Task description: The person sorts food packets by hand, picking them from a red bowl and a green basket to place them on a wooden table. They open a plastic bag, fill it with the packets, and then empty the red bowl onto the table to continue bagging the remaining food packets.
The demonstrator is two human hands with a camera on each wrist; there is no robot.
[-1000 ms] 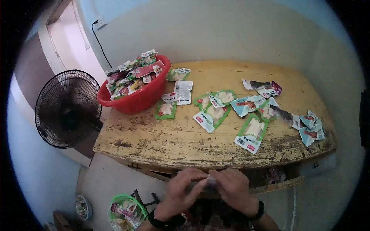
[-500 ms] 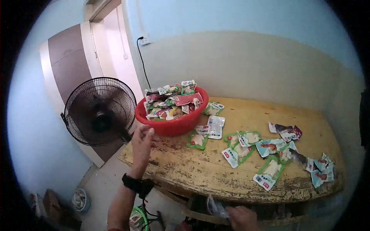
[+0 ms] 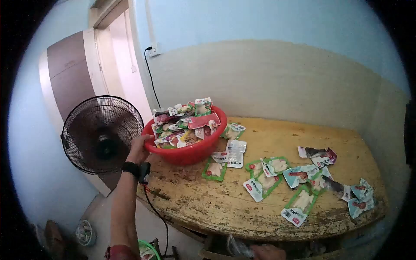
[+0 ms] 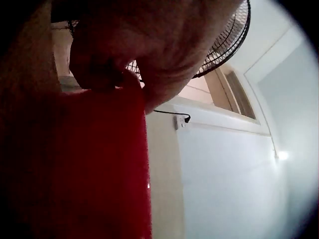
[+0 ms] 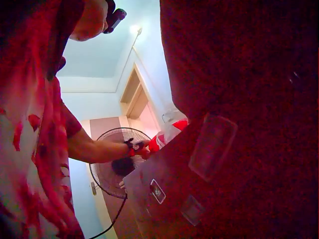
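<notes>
My left hand (image 3: 139,148) grips the near-left rim of a red plastic basin (image 3: 184,157) heaped with food packets (image 3: 184,125). In the left wrist view the hand (image 4: 154,45) curls over the edge of the red wall (image 4: 104,169). Down at the table's front edge, my right hand (image 3: 268,251) holds a crumpled clear plastic bag (image 3: 237,247), partly cut off by the frame. Close to the basin lie a white packet (image 3: 235,153) and a green-edged packet (image 3: 213,170).
Several green-edged packets (image 3: 299,203) and blue packets (image 3: 361,199) are spread over the worn yellow table (image 3: 195,203). A black fan (image 3: 103,135) stands left of the basin. An open drawer (image 3: 212,249) juts out below the front edge. A green-rimmed basket (image 3: 149,247) sits low at left.
My left hand left the right hand's side, reached up and left, and took hold of the basin's rim. The right hand stayed low with the plastic bag. The head view turned upward and left.
</notes>
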